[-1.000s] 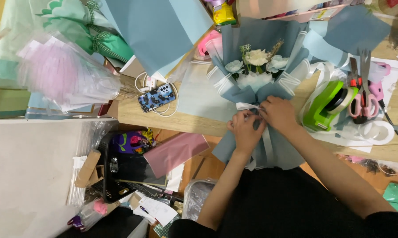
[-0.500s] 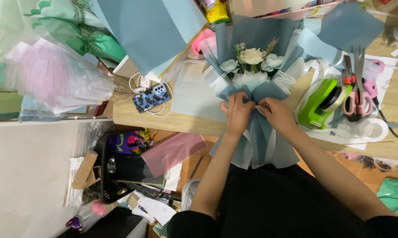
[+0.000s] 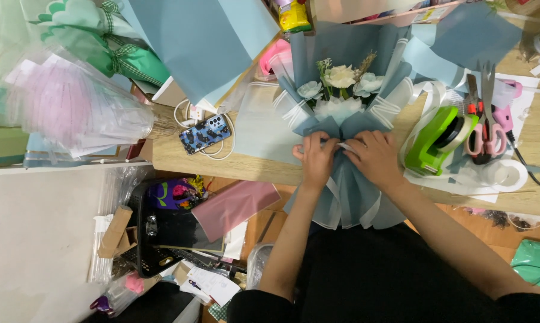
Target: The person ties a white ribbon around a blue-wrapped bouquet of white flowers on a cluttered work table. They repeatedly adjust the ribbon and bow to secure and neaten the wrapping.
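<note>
Bouquet (image 3: 341,113) lay on the wooden bench (image 3: 252,164), stems overhanging the near edge: white and pale blue flowers wrapped in dusty-blue paper with white-edged sheer liner. Left hand (image 3: 316,157) pinched the wrap at the waist, fingers curled closed on the paper. Right hand (image 3: 371,157) pressed beside it, gripping the same gathered paper and a white ribbon end. Green tape dispenser (image 3: 437,140) stood to the right. Compared with 0.5 s earlier, both hands sat at the same waist, barely shifted.
</note>
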